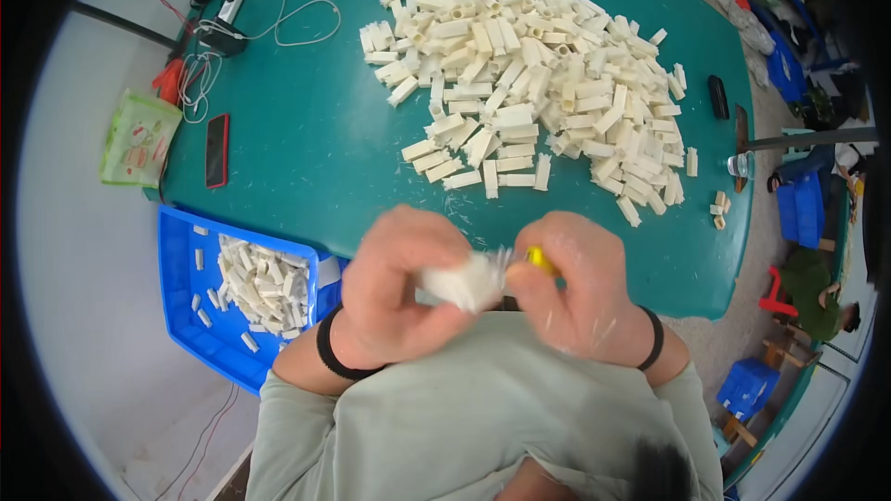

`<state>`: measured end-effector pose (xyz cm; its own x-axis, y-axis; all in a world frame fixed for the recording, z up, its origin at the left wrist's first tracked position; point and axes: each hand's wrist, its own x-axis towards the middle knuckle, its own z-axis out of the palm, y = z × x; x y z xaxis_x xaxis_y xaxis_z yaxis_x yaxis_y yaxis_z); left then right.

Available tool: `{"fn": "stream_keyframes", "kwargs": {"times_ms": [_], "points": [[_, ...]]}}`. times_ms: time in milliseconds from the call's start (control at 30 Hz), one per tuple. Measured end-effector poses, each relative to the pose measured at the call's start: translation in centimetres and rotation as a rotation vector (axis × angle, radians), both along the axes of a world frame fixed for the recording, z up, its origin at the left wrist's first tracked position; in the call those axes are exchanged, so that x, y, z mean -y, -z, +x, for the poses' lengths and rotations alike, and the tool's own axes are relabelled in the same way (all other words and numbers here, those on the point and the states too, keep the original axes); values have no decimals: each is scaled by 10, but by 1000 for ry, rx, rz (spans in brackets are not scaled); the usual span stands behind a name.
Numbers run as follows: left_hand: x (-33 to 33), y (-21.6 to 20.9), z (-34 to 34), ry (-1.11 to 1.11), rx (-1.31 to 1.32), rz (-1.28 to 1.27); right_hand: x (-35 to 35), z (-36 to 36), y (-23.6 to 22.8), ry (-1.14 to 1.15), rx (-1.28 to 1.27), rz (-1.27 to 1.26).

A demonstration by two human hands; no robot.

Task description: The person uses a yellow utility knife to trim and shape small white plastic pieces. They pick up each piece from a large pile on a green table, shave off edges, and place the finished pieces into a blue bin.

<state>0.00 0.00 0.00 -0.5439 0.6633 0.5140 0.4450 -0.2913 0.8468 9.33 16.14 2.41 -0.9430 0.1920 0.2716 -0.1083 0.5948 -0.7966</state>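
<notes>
Near the tabletop's [306, 158] near edge, the left hand [399, 288] pinches a blurred white plastic piece [464, 280] in a tight grip; the right hand [580, 292] clutches a yellow tool [541, 260] against it.

The person wears a pale grey-green top with short sleeves [297, 399] that end above the elbows, leaving the forearms bare. A plain black band [327, 353] circles the left wrist, and a thinner black band [655, 339], perhaps a hair tie, circles the right wrist.
</notes>
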Motion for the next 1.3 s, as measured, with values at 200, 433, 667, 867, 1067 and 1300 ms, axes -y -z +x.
{"fn": "stream_keyframes", "kwargs": {"times_ms": [200, 433, 667, 867, 1067, 1300], "points": [[-4, -5, -2, 77, 74, -60, 0, 2, 3, 55, 32, -129], [8, -8, -10, 101, 97, -94, -1, 8, -4, -35, 76, -218], [7, 2, 0, 136, 336, 112, 2, 7, -7, -131, 50, -169], [13, -12, -16, 172, 36, -188, 2, 8, -1, -151, -47, -131], [8, -1, -5, 271, 360, 104, 3, 6, -1, -158, -78, -129], [9, -2, -9, 304, 276, 35, 2, 5, 2, -173, -97, -79]]}}
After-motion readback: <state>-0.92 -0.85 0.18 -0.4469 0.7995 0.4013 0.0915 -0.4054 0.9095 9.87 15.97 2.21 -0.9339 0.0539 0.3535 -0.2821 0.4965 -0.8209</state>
